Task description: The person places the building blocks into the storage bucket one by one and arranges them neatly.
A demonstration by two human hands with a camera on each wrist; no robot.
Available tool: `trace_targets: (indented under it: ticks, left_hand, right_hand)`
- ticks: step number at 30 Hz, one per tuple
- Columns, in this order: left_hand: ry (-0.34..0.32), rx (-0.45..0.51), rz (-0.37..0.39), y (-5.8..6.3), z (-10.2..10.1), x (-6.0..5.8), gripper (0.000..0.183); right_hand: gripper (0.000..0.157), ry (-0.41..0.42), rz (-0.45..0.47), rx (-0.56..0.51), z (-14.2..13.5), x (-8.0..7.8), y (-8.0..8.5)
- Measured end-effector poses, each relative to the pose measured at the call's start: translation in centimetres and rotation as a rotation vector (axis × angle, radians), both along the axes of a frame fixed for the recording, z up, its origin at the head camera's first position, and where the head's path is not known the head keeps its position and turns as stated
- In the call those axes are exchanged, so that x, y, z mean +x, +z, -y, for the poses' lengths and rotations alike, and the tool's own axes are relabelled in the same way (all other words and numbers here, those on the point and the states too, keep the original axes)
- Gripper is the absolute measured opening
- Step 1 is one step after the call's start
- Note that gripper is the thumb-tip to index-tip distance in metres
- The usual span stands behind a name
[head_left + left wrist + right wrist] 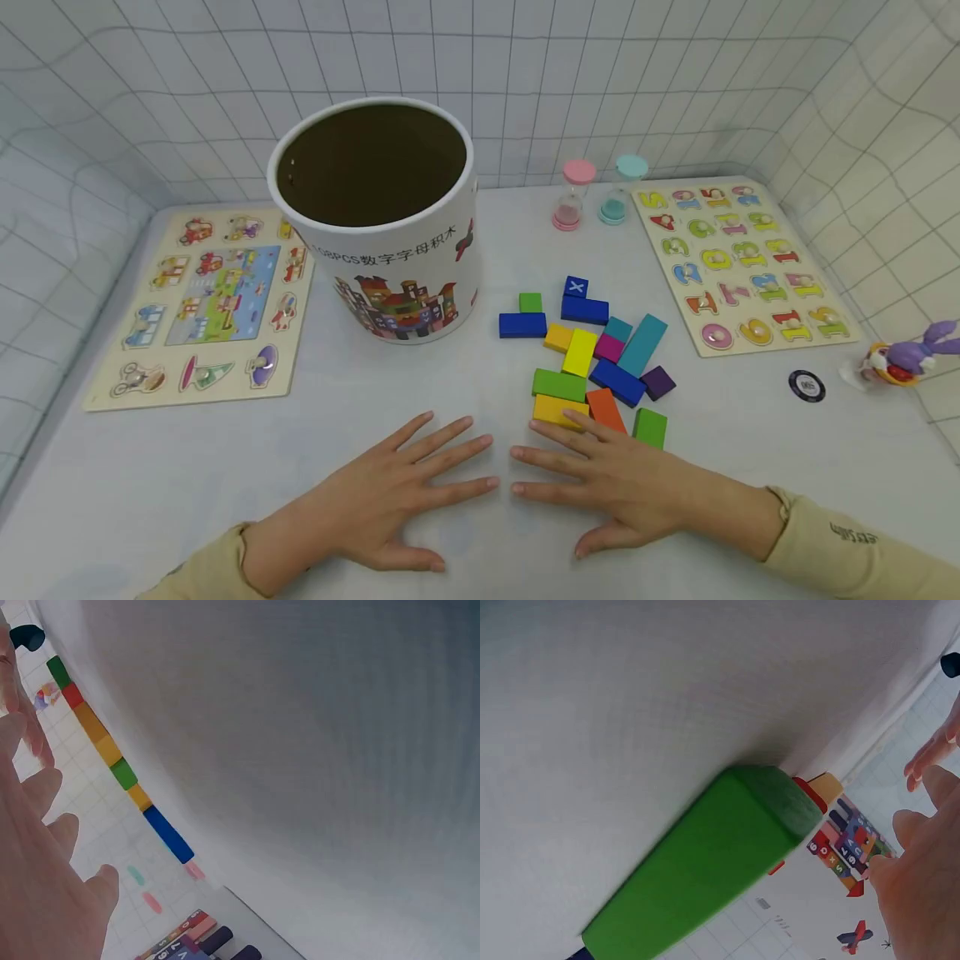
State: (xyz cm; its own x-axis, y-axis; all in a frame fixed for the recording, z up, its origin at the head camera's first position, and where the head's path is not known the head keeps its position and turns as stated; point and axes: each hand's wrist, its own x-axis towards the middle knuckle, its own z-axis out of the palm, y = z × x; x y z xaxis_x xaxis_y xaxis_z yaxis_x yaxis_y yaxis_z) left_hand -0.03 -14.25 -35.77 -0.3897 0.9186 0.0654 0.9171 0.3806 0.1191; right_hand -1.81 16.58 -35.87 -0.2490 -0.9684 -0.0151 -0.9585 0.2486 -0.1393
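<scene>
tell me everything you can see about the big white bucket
The bucket is white and round, with a dark brown inside where no contents show. It looks like card or plastic. Its side carries black lettering, including "PCS", above a colourful picture of buildings. It stands upright, open, on the table, left of the blocks. It overlaps the vehicle puzzle in the head view; whether they touch is unclear. Neither the left hand nor the right hand touches it.

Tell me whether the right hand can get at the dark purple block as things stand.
Likely yes: the right hand holds nothing, and the dark purple block has nothing on top. A green block lies between them, but it looks low enough to reach over.
</scene>
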Motion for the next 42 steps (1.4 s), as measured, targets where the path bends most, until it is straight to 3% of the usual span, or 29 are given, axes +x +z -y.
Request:
trace_targets:
  ticks: [7, 11, 14, 17, 19, 21, 23, 25, 27, 29, 31, 35, 38, 42]
  left_hand:
    - [0.01, 0.004, -0.029, 1.0, 0.3, -0.8, 0.078]
    - [0.048, 0.08, -0.108, 3.7, 0.9, -1.8, 0.067]
    - [0.11, 0.306, -0.206, 6.9, 1.3, -2.9, 0.053]
    - [0.202, 0.674, -0.273, 9.9, 1.3, -3.9, 0.044]
    - [0.304, 0.896, -0.276, 11.5, 1.3, -4.5, 0.047]
    - [0.423, 1.074, -0.195, 12.7, 1.3, -5.2, 0.05]
    - [0.556, 1.187, -0.065, 13.4, 1.5, -5.9, 0.049]
    - [0.686, 1.225, 0.1, 13.6, 1.7, -6.6, 0.049]
    - [0.776, 1.259, 0.281, 13.0, 2.0, -7.5, 0.055]
    - [0.826, 1.302, 0.414, 12.1, 2.2, -8.3, 0.062]
    - [0.818, 1.37, 0.492, 11.4, 2.2, -9.0, 0.067]
    - [0.758, 1.476, 0.467, 11.0, 1.5, -9.6, 0.068]
    - [0.763, 1.476, 0.431, 11.1, 1.2, -9.7, 0.066]
    - [0.788, 1.46, 0.434, 11.2, 0.8, -9.7, 0.064]
  right_hand:
    - [0.071, -0.018, -0.018, -0.008, 0.1, -0.6, 0.6]
    - [0.066, -0.091, -0.045, -0.066, -0.6, -1.6, 2.8]
    - [0.058, -0.197, -0.066, -0.178, -2.0, -3.0, 4.8]
    - [0.049, -0.344, -0.014, -0.332, -3.8, -4.7, 6.1]
    - [0.046, -0.44, 0.055, -0.447, -5.1, -6.0, 6.4]
    - [0.045, -0.519, 0.136, -0.548, -6.4, -7.4, 6.2]
    - [0.042, -0.568, 0.211, -0.62, -7.6, -8.7, 5.6]
    - [0.037, -0.615, 0.277, -0.628, -8.6, -9.8, 4.8]
    - [0.033, -0.663, 0.361, -0.592, -9.5, -10.5, 3.8]
    - [0.032, -0.691, 0.412, -0.535, -10.2, -11.0, 2.8]
    - [0.034, -0.715, 0.455, -0.454, -10.5, -11.3, 2.0]
    - [0.037, -0.723, 0.429, -0.278, -10.5, -11.6, 1.0]
    - [0.038, -0.73, 0.356, -0.177, -10.1, -11.6, 0.6]
    - [0.034, -0.762, 0.243, -0.121, -9.6, -11.6, 0.6]
